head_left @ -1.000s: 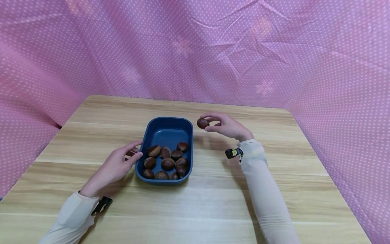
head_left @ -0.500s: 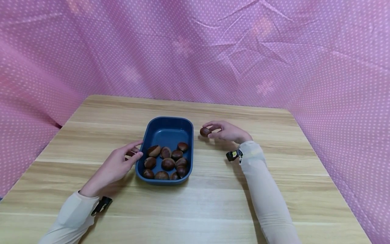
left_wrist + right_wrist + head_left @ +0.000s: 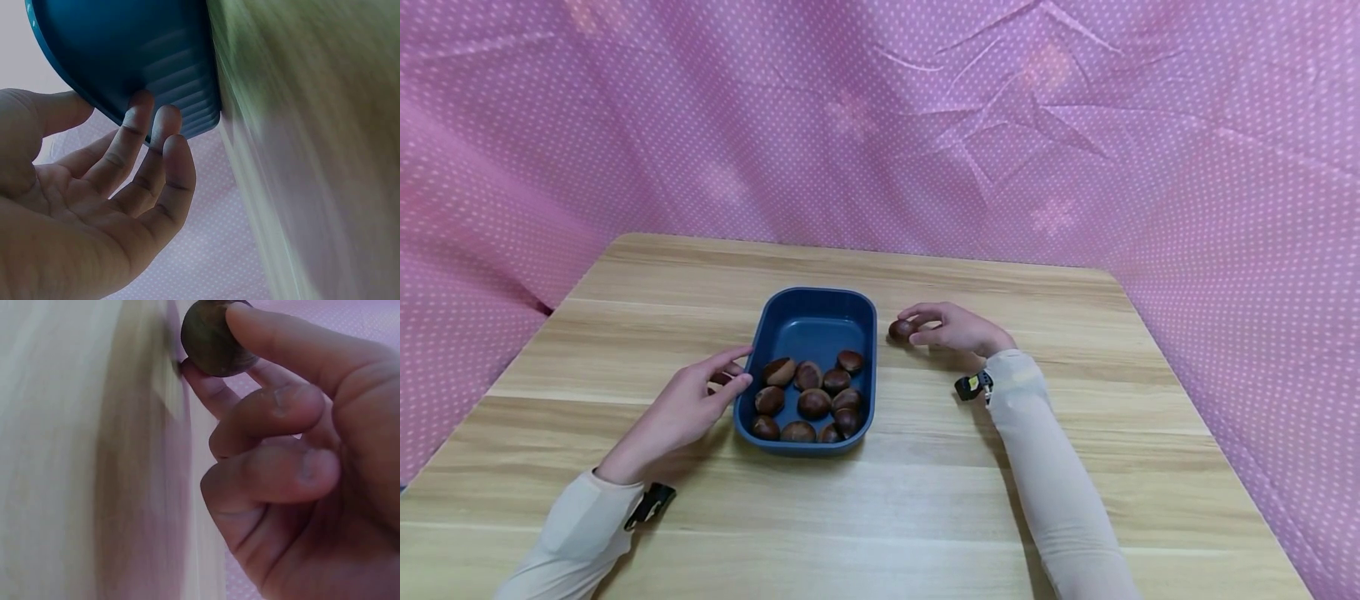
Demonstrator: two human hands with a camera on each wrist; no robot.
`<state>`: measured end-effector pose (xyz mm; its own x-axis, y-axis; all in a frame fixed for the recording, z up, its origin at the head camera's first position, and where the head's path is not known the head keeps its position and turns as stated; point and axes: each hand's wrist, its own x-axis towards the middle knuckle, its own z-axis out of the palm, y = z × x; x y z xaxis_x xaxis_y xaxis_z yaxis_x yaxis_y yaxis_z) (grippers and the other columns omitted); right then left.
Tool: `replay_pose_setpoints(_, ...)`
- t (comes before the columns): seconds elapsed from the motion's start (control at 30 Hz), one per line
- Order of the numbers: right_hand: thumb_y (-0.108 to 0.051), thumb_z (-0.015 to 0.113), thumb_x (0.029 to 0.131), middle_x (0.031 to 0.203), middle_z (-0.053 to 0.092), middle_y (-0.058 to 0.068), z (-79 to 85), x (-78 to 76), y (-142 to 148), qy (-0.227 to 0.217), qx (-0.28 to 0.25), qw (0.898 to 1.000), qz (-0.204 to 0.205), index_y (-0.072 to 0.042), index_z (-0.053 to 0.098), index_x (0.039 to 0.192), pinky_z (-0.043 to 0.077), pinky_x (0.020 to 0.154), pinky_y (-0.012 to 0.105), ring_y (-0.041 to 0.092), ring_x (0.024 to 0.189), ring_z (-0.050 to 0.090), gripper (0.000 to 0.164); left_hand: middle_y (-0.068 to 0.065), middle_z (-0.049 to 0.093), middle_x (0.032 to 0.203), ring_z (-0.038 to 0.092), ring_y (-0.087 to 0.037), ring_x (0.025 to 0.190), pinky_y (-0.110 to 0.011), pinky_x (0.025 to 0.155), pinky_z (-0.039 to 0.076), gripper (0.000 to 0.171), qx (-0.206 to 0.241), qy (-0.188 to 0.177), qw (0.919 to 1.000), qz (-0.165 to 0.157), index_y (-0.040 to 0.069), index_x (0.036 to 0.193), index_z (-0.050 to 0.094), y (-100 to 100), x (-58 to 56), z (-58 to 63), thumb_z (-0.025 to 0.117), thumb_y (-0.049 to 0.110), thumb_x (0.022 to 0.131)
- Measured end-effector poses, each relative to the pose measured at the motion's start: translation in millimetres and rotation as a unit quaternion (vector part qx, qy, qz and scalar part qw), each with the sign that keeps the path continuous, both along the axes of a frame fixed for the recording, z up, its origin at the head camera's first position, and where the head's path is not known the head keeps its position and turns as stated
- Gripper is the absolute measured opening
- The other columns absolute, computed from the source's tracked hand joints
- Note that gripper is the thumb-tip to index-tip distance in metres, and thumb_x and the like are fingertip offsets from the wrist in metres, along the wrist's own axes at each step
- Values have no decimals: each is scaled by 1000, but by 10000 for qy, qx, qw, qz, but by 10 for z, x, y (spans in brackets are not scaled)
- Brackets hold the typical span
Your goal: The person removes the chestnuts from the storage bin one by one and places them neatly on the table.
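Note:
A dark blue rectangular container (image 3: 814, 448) holds several brown chestnuts (image 3: 813, 403), mostly in its near half. My left hand (image 3: 688, 408) is at the container's left side, thumb at the rim. In the left wrist view its loosely bent fingers (image 3: 178, 156) rest against the container's outer wall (image 3: 169, 62). To the right of the container, my right hand (image 3: 958, 327) pinches one chestnut (image 3: 901, 331) between thumb and fingertips, low over the tabletop. In the right wrist view this chestnut (image 3: 215, 340) sits at the fingertips, with the other fingers curled beneath.
The wooden table (image 3: 880, 533) has a rounded far edge. A pink dotted cloth (image 3: 880, 125) hangs behind it and along both sides. A black wrist strap (image 3: 651, 506) is on the left sleeve, another device (image 3: 973, 386) on the right.
My right hand has come down and nearer with the chestnut, from above the table's far part to low over the tabletop beside the container. The left hand and container have stayed in place.

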<state>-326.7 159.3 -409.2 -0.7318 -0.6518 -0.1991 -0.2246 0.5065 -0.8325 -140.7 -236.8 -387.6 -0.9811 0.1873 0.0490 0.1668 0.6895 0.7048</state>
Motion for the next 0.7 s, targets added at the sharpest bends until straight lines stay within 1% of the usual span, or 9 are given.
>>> replay_pose_setpoints(0.13, -20, 69, 99, 135, 63, 6, -2, 7, -22, 251, 146, 9996, 0, -18, 61, 139, 47, 101, 42, 24, 129, 53, 41, -13, 69, 114, 66, -29, 101, -32, 77, 52, 49, -10, 28, 10000, -12, 4, 152, 47, 2, 0, 0, 53, 24, 108)
replay_pose_setpoints(0.3, -20, 67, 100, 134, 64, 9, 25, 44, -53, 471, 260, 9986, 0, -15, 61, 140, 43, 107, 48, 27, 130, 54, 40, -13, 69, 113, 66, -29, 101, -33, 78, 52, 48, -43, 53, 10000, -25, 3, 152, 47, 2, 5, -11, 53, 24, 108)
replay_pose_setpoints(0.43, -22, 65, 101, 132, 64, 9, 46, 67, -62, 584, 345, 9976, -96, -15, 62, 139, 42, 109, 52, 29, 130, 54, 38, -12, 69, 113, 66, -28, 101, -34, 78, 52, 48, -49, 59, 10000, -31, 3, 152, 47, 2, 8, -20, 53, 24, 108)
replay_pose_setpoints(0.7, -25, 65, 101, 133, 65, 6, 46, 57, -52, 810, 458, 9954, -248, -17, 63, 138, 44, 109, 50, 26, 129, 56, 38, -12, 69, 113, 66, -29, 101, -35, 79, 52, 49, -14, 76, 10000, -55, 3, 152, 46, 5, 7, -26, 53, 24, 108)
